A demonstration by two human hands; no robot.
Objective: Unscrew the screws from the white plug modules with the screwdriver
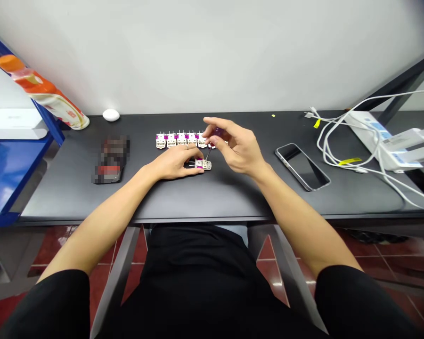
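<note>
My left hand rests on the black desk and pinches a small white plug part with metal prongs, holding it flat. Just right of it, my right hand is raised, its fingers closed round a small screwdriver with a purple handle. The screwdriver's thin shaft points down at the plug part. Behind both hands, a row of several white and purple plug parts lines the desk.
A dark phone lies to the right. White cables and a power strip fill the far right. At left are a blurred dark object, an orange bottle, a white oval thing and a blue shelf.
</note>
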